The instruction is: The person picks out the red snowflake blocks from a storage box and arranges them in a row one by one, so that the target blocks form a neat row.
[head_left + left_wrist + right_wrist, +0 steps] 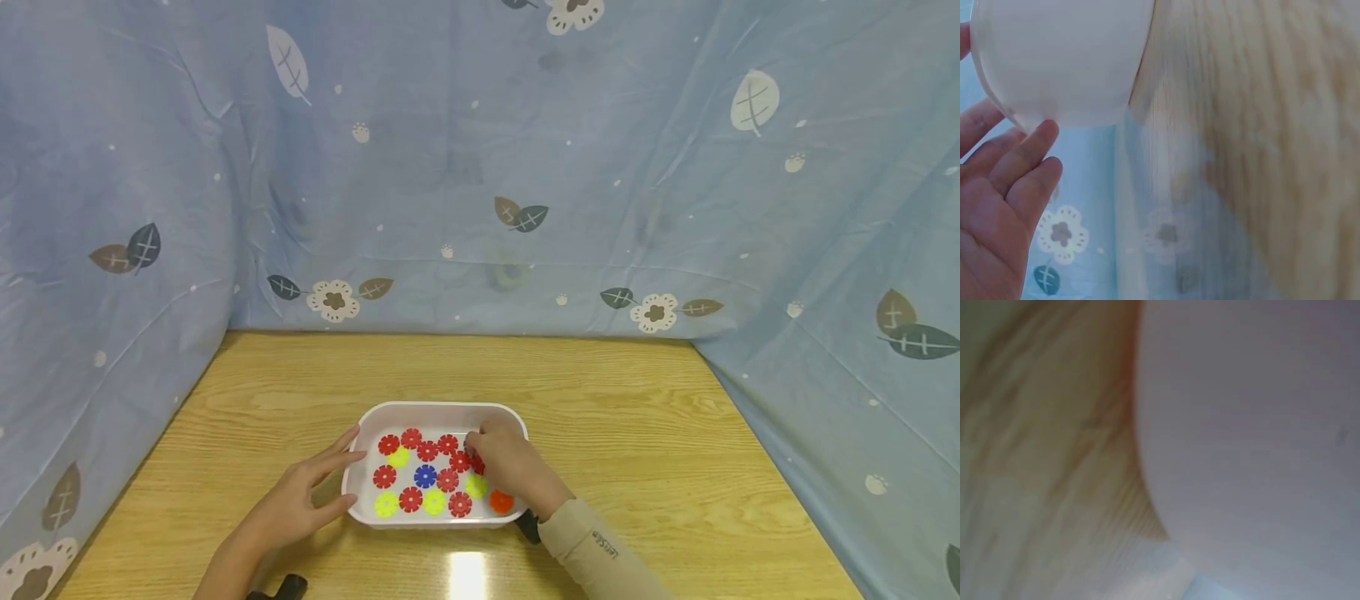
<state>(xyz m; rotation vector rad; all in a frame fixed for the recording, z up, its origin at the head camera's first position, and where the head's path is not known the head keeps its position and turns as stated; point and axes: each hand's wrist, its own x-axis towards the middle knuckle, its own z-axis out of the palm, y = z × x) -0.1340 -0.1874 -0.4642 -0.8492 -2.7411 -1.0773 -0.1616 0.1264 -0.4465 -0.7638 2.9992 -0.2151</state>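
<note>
A white tray (438, 523) holds several flower-shaped plastic discs with notched edges, mostly red, such as the red disc (410, 499). Among them lie a blue disc (425, 476), several yellow ones like the yellow disc (433, 502), and an orange disc (501, 502) in the near right corner. My left hand (296, 500) rests at the tray's left end, fingers spread and fingertips at the rim. Over the right part of the tray, my right hand (510, 462) reaches down with bent fingers among the discs. A small dark patch shows at its fingertips; I cannot tell whether they pinch a disc.
The tray stands on a wood-grain table (622, 417). A blue patterned cloth (450, 167) hangs behind and along both sides. Black wrist-camera parts show beneath the left wrist (288, 587) and by the right wrist near the tray's corner.
</note>
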